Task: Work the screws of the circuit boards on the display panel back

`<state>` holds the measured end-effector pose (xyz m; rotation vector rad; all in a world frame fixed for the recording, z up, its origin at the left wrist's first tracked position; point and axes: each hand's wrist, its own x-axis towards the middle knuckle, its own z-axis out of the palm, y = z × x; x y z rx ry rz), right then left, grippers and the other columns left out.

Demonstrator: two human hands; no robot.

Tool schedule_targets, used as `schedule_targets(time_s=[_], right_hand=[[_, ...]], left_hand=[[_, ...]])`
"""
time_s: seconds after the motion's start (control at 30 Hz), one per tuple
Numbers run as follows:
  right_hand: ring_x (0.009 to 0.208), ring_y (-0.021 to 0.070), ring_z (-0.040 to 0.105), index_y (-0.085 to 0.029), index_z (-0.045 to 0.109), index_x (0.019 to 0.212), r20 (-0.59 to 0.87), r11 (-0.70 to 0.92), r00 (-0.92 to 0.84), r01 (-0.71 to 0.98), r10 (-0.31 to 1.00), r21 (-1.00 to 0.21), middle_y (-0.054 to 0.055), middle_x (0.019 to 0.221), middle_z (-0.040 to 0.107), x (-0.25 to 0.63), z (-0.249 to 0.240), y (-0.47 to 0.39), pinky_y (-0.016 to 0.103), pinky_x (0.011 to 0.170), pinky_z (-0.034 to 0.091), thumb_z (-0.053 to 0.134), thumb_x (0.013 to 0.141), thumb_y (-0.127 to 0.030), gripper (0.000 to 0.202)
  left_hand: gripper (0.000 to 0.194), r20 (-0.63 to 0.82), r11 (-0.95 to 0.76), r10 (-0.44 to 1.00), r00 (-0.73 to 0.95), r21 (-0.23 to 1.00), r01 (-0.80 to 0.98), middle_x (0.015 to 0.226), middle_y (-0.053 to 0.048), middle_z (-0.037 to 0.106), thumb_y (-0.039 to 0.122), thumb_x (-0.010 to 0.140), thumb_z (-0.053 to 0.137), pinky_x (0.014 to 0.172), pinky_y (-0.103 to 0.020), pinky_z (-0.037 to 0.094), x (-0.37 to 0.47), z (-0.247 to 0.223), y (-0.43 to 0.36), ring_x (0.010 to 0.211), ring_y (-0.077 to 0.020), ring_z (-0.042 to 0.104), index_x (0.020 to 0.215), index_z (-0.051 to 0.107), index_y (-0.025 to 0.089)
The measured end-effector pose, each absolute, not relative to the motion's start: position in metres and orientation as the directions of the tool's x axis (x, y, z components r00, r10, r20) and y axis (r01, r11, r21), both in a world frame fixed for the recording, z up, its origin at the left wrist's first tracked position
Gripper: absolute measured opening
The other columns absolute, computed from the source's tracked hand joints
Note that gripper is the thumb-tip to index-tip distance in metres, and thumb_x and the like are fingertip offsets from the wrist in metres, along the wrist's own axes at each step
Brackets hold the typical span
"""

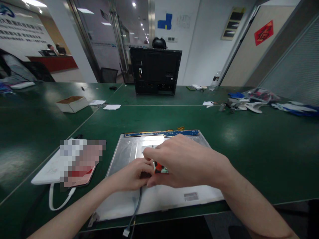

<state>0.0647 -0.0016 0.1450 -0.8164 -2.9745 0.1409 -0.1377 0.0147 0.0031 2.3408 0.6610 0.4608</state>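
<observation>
A flat display panel (124, 149) lies back side up at the table's near edge, with a blue circuit strip (149, 134) along its far side. Over its middle, my right hand (184, 162) is closed around an orange-and-black screwdriver (157, 166); only part of the handle shows. Just left of it, my left hand (136, 174) has its fingers curled together low over the panel, and what they pinch is hidden. Between the hands a bit of green circuit board (164, 170) shows. A dark cable (137, 209) runs from under my left hand past the near edge, ending in a white connector (126, 232).
To the left lie a white device (47, 169) with a white cord (51, 196) and a pink phone (93, 162), partly blurred. An open box (72, 104) stands farther back. A black monitor housing (156, 71) stands opposite. Gloves and bags (254, 99) lie far right.
</observation>
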Motion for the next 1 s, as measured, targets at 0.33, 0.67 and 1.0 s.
schedule_targets(time_s=[0.33,0.67,1.0], right_hand=[[0.057,0.0125,0.051,-0.018,0.057,0.093,0.09,0.857,-0.853,0.511,0.515,-0.06,0.002,0.076,0.067,0.0642,0.1405,-0.0027,0.027,0.048,0.02,0.055,0.088,-0.026,0.01],[0.053,0.0124,0.049,-0.019,0.061,0.08,0.094,0.845,-0.84,0.535,0.535,-0.029,0.0,0.063,0.061,0.0617,0.1407,-0.0005,0.029,0.047,0.016,0.06,0.088,-0.03,0.014],[0.06,0.013,0.052,-0.019,0.056,0.097,0.051,0.894,-0.895,0.437,0.443,-0.095,0.001,0.08,0.067,0.0635,0.143,-0.0043,0.028,0.049,0.021,0.061,0.083,-0.029,0.018]], left_hand=[[0.015,0.186,-0.644,0.562,0.806,0.71,0.285,0.091,-0.003,0.068,0.009,0.08,0.061,0.07,-0.026,0.048,-0.1366,0.0034,0.0157,0.081,-0.0179,0.061,0.089,0.069,0.018],[0.008,0.209,-0.677,0.567,0.797,0.669,0.306,0.088,-0.003,0.067,0.013,0.081,0.059,0.073,-0.028,0.047,-0.1359,0.0053,0.013,0.082,-0.0191,0.061,0.078,0.066,0.017],[0.012,0.185,-0.645,0.583,0.792,0.697,0.312,0.076,0.0,0.062,0.014,0.081,0.056,0.059,-0.022,0.044,-0.1379,0.0001,0.0126,0.068,-0.0151,0.055,0.084,0.068,0.017]])
